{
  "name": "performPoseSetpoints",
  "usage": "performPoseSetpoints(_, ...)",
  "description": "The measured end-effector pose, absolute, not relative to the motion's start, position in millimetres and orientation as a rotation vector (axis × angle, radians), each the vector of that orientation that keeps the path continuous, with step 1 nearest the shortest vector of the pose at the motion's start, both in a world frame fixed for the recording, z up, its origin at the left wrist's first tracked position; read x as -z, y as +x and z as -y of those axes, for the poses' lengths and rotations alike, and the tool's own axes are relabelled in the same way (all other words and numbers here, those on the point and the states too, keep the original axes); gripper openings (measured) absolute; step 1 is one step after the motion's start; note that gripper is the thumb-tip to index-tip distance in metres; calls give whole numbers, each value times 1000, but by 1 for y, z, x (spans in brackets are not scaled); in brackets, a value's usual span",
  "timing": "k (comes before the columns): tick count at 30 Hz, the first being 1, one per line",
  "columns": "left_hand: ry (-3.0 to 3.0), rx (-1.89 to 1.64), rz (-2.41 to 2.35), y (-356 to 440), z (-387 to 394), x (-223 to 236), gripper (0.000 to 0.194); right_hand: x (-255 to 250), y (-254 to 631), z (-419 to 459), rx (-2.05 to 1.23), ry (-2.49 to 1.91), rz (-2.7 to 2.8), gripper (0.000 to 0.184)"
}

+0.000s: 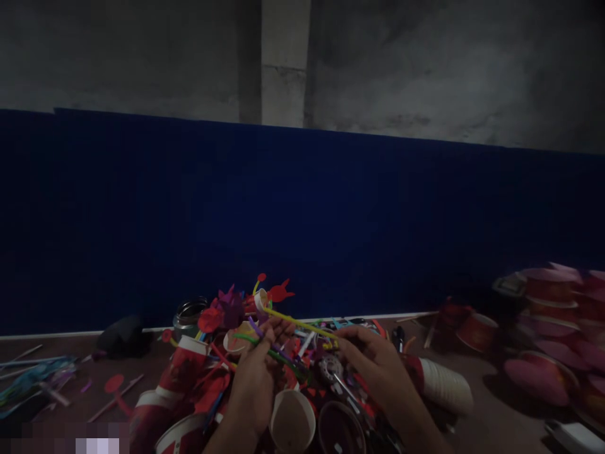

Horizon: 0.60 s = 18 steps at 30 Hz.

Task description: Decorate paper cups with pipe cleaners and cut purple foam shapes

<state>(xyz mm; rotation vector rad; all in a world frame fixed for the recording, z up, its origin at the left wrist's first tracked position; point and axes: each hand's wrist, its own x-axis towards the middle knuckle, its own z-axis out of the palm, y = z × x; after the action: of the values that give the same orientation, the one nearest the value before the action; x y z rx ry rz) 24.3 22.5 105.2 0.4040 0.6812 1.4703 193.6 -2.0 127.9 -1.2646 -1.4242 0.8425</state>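
Holds the yellow stem (302, 324) by its right end in the right hand (375, 362), grip pinched together on it. Slants from there above the heap (331, 367) on the table (496, 422), past the fingertips of the left hand (258, 371), toward the small cup (259, 300); no telling whether touching it. Carries the purple stem (256, 326) and green stem (246, 338) under the left thumb; unclear whether clamped there or merely lying loose. As for the yellow stem, looks light, thin and fuzzy, so probably bends easily without slipping, but likely kinks under a hard push. Best pinched close to the end for aiming, and steadied lightly at mid-length, clear of the small cup.
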Motion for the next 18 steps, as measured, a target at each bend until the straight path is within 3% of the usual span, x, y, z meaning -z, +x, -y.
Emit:
performPoseSetpoints(5,433,-1356,-739,22,-25,-106,14,-137,210,10,-1054,-1183,1217,26)
performPoseSetpoints(10,575,-1087,-751,22,-10,-109,25,-136,229,11,-1323,-1204,1332,26)
performPoseSetpoints(14,687,-867,-733,33,-3,-100,20,-129,220,9,-1087,-1299,1692,25)
performPoseSetpoints(18,702,-729,-807,46,1,-88,29,-122,200,8,-836,-1390,1857,16)
